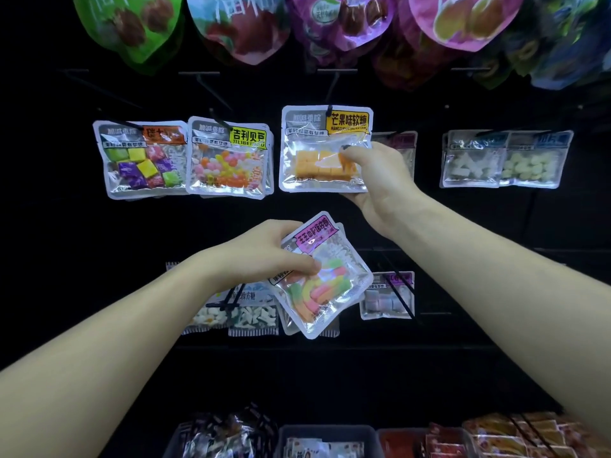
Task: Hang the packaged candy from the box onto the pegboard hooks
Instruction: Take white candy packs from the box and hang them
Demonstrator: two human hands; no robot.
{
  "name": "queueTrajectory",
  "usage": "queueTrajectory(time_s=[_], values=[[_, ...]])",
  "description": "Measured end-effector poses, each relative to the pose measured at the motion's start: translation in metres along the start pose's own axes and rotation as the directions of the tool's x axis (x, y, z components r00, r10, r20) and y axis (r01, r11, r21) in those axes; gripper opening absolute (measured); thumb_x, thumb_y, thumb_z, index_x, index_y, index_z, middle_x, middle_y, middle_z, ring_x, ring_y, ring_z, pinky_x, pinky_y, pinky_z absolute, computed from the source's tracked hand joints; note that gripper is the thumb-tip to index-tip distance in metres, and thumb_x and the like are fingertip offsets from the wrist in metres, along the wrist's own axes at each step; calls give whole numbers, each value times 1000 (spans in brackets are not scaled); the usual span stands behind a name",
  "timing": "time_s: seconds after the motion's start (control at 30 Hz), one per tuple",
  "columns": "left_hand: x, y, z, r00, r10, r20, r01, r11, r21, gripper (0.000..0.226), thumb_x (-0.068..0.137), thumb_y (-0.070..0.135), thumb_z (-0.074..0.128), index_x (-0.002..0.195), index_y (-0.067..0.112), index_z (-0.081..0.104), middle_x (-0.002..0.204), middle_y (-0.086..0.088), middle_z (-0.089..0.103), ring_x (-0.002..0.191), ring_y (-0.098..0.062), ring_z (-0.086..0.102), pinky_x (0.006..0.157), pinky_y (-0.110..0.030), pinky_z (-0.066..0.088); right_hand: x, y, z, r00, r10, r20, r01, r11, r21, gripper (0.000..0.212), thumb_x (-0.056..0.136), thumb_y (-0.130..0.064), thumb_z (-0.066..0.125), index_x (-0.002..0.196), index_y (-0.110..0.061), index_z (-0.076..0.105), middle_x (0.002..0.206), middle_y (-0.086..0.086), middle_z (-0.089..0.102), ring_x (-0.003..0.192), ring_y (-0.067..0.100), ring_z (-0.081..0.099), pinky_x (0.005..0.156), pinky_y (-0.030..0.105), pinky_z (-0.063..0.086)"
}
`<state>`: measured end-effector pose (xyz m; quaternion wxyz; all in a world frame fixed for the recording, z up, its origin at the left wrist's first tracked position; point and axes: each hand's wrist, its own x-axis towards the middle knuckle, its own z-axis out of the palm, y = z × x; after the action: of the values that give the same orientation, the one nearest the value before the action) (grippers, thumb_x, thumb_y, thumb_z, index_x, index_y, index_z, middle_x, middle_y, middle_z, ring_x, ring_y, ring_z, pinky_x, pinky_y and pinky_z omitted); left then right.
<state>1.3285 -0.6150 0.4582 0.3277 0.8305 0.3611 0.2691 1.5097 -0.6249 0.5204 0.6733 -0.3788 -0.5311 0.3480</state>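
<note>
Writing is clearest on the mango candy packet (325, 148), whose yellow label reads 芒果味软糖 beside a grey panel reading 加减乘除. The packet sits on a black hook (330, 109) of the dark pegboard (463, 226), and the right hand (380, 180) pinches its lower right corner, thumb on the front and fingers behind. The left hand (267, 252) grips a tilted packet of striped gummy candy (322, 276) below it, thumb pressed across the clear front; its pink label is too skewed to read in full. To the left on the same row hang a packet of square wrapped sweets (143, 160) with an orange label and a jelly bean packet (228, 161) whose lime label reads 吉利贝豆. Well to the right hang two packets of pale sweets (502, 160) with blurred blue labels. Large pouches in green, red, purple and pink (330, 24) fill the top row, their print blurred. Lower hooks carry more clear packets, partly hidden by the arms. Along the bottom edge stand bins of packaged goods (327, 441). The surroundings are very dark.
</note>
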Motion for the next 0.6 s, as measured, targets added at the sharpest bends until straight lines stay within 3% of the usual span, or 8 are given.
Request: queueTrajectory(time_s=[0.07, 0.13, 0.27, 0.33, 0.4, 0.47, 0.6], values=[[3, -1, 0, 1000, 4, 15, -5, 1000, 9, 9, 95, 17, 76, 96, 21, 68, 68, 5, 70, 60, -8, 63, 56, -17, 45, 1, 1, 1, 1000, 12, 24, -11, 1000, -7, 18, 99, 3, 46, 107, -13, 48, 101, 15, 63, 62, 15, 77, 107, 49, 46], [6, -1, 1, 999, 13, 29, -13, 1000, -2, 11, 95, 16, 75, 92, 22, 66, 65, 5, 68, 58, -9, 61, 56, -17, 45, 8, 5, 2, 999, 40, 37, -40, 999, -9, 17, 98, 3, 45, 105, -12, 42, 103, 19, 70, 67, 22, 79, 109, 50, 45], [14, -6, 0, 1000, 16, 14, -15, 999, -42, 11, 95, 15, 75, 93, 21, 67, 65, 8, 66, 58, -9, 61, 56, -18, 46, 34, 17, 1, 997, 68, -29, -70, 995, -78, 16, 99, -2, 50, 112, -9, 56, 70, -5, 75, 59, 10, 75, 98, 47, 55], [18, -10, -1, 1000, 16, -7, -17, 997, -70, 9, 94, 15, 76, 95, 21, 69, 68, 9, 67, 61, -9, 62, 57, -20, 48, 47, 24, 0, 994, 77, -77, -86, 989, -123, 14, 100, -6, 54, 111, -9, 60, 92, 5, 76, 69, 11, 76, 84, 43, 63], [21, -13, 0, 1000, 23, -16, -25, 994, -103, 8, 94, 16, 76, 98, 20, 71, 72, 10, 68, 65, -10, 63, 60, -21, 50, 61, 32, -1, 987, 80, -139, -103, 979, -174, 4, 98, -10, 58, 102, -11, 59, 117, 15, 70, 95, 21, 75, 69, 36, 66], [23, -16, 1, 999, 29, -24, -32, 991, -132, 10, 94, 16, 76, 103, 17, 71, 73, 10, 68, 66, -9, 64, 60, -21, 51, 71, 37, -1, 980, 78, -183, -115, 972, -203, 10, 97, -14, 62, 105, -8, 60, 127, 18, 64, 106, 28, 70, 62, 32, 64], [25, -17, 2, 999, 33, -36, -38, 988, -151, 15, 93, 16, 77, 108, 17, 72, 78, 8, 69, 71, -11, 65, 63, -19, 52, 76, 40, -1, 967, 156, -203, -189, 969, -158, 29, 99, -22, 64, 118, -5, 52, 114, 8, 53, 82, 23, 69, 72, 34, 66]])
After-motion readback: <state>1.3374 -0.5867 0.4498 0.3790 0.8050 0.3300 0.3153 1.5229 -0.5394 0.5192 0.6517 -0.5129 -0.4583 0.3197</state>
